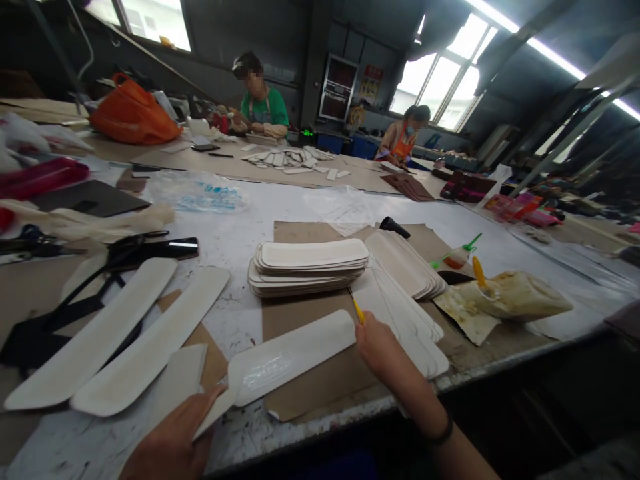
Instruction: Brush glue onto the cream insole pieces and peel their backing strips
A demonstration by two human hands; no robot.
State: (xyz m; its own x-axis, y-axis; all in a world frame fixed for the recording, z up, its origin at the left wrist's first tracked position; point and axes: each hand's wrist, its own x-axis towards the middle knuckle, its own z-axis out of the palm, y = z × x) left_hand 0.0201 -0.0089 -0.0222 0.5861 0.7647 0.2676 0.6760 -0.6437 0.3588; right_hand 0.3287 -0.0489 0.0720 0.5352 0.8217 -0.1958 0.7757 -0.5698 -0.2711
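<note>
My left hand (pixel 173 437) pinches a narrow pale flat piece (pixel 219 412), which meets the near left end of a long rounded white panel (pixel 293 360). A wet-looking gloss covers part of that panel. In my right hand (pixel 383 350) is a thin tool with a yellow handle (pixel 358 311); its dark tip points away from me, and its exact kind is unclear. The tip is close to a thick stack of rounded white panels (pixel 310 267). Beside my right hand lies a fanned pile of white panels (pixel 400 320), with another pile (pixel 405 260) behind it.
Two white panels (pixel 150 347) lie at left near black scissors (pixel 30 243). A stained glue-smeared container (pixel 520 297) with a yellow handle sticking out stands at right, near a small bottle with a green nozzle (pixel 457 255). Brown cardboard (pixel 320 393) lies underneath. Two people work across the table.
</note>
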